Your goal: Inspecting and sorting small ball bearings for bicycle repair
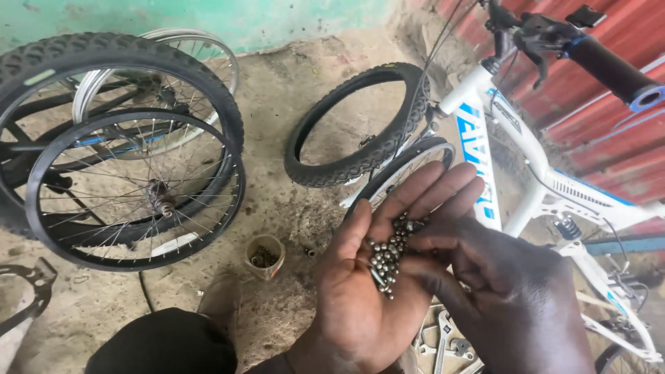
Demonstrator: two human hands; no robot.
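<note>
My left hand [367, 291] is held palm up in the lower middle, cupped around a pile of small steel ball bearings [388, 253]. My right hand [512, 298] lies over it from the right, its fingertips touching the bearings at the top of the pile. A small open cup [264, 256] with more small metal parts stands on the dirt floor just left of my hands.
A white and blue bicycle frame [526, 166] with black handlebar [596, 59] stands at right. A loose black tyre [357, 125] leans by its front rim. Spoked wheels [135, 187] and tyres lie at left. Several wrenches [443, 343] lie under my hands.
</note>
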